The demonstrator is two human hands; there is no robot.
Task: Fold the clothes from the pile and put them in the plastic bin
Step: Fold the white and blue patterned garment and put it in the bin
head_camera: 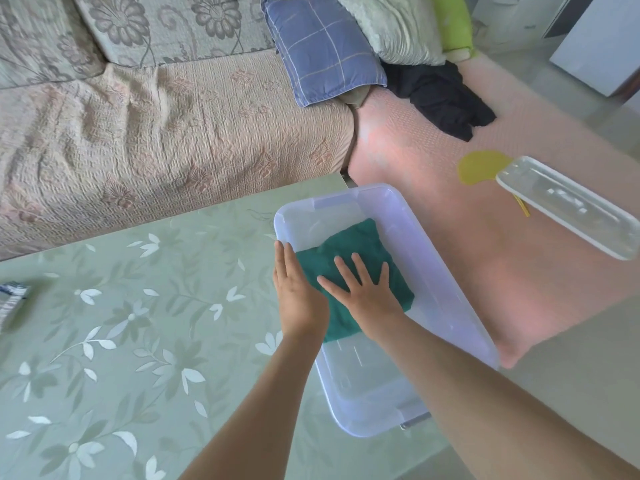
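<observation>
Folded green garment [349, 268] lying flat inside the clear plastic bin [446, 292], toward the bin's far end; the near end of the bin floor is bare. The bin sits at the table [138, 323] corner, its outer side apparently past the table edge. Risk, as a judgement: downward pressure on the bin's overhanging side could tip it off the table, and sliding the palms away could drag the fold open. Right hand [363, 289] rests flat on the garment, fingers spread, clamping nothing. Left hand [298, 292] stands at the garment's table-side edge, by the bin wall, fingers straight and together, also gripping nothing. Dark clothes [443, 98] wait on the sofa, beyond the bin.
</observation>
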